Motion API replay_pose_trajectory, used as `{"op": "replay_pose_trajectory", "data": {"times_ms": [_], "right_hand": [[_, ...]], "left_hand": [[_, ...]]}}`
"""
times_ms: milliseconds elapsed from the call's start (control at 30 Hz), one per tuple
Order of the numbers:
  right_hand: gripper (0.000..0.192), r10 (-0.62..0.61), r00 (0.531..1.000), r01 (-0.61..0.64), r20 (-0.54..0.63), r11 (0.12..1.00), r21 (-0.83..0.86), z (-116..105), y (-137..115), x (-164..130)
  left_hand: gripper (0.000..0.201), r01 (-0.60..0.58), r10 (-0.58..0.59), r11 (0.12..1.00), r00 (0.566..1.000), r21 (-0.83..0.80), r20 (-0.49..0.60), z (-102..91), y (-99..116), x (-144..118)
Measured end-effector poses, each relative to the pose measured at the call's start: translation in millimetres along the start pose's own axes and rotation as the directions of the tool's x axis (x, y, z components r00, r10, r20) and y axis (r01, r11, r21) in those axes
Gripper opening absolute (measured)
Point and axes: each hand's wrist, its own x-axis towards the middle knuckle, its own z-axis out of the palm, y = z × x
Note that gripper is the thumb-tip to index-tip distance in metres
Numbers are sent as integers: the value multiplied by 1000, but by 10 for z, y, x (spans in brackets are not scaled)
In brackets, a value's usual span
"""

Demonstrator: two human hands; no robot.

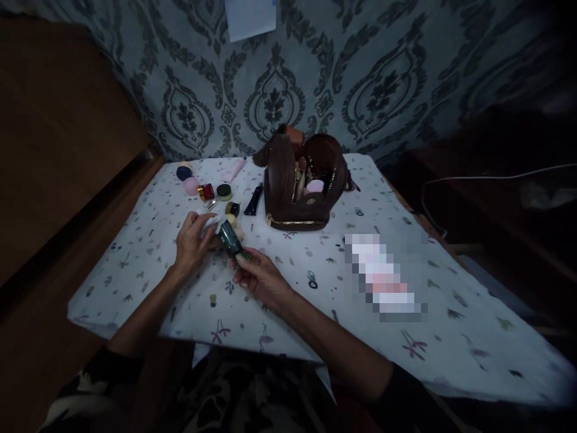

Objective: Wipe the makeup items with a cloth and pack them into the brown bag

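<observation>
Dark green tube [229, 239]: one item, held above the counter [451, 337] between two hands. Long axis runs diagonally, cap end toward the far left, base end toward the near right. Right hand [259, 278] fingers pinch the base end; left hand [193, 239] fingers close on the white cap end. One brown bag [288, 186] stands open behind; roughly eight small cosmetics [206, 191] lie left of it

Both hands are meeting over the bench [451, 337]: the right hand [259, 278] is gripping a dark green tube [229, 239], and the left hand [193, 240] is pinching its white end. An open brown cosmetics bag [288, 192] is standing just beyond, small jars [224, 192] lying to its left.
</observation>
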Motion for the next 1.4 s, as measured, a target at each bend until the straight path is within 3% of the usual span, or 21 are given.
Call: {"op": "replay_pose_trajectory", "data": {"times_ms": [100, 233, 333, 433, 600, 700, 867, 1133, 1233, 1400], "right_hand": [[50, -39, 998, 37, -50, 999, -25, 9, 0, 4], [44, -62, 998, 61, -15, 996, -61, 11, -5, -3], [50, -72, 997, 71, -21, 996, -61, 11, -2, -16], [57, -59, 998, 57, -35, 998, -37, 5, -1, -21], [41, 5, 1000, -5, -5, 1000, 2, -20, -29, -14], [38, 34, 999, -34, 15, 998, 48, -28, -47, -10], [47, 14, 1000, -14, -5, 999, 34, -1, -50, -19], [47, -51, 998, 53, -46, 998, 28, 1, -30, -12], [45, -29, 999, 30, -38, 999, 41, -15, -31, 1], [24, 6, 1000, -6, 0, 995, 102, -33, -66, 3]], "left_hand": [[27, -93, 92, 995, 995, 27, 28, -4, 136, -189], [27, -241, 235, 967, 969, 86, 73, -5, 352, -531], [30, -297, 286, 948, 953, 112, 104, -3, 407, -635], [29, -254, 245, 961, 965, 107, 93, -3, 322, -508], [29, -27, 26, 999, 999, 22, 24, 6, 59, -75], [30, 36, -36, 999, 999, -8, 0, 18, -21, 59], [31, 10, -10, 1000, 1000, 13, 25, 32, 79, -93], [33, -211, 205, 977, 970, 34, 133, 45, 355, -594], [33, -188, 182, 981, 976, 39, 120, 53, 305, -497], [35, -43, 45, 999, 996, -28, 76, 70, 119, -92]]}}
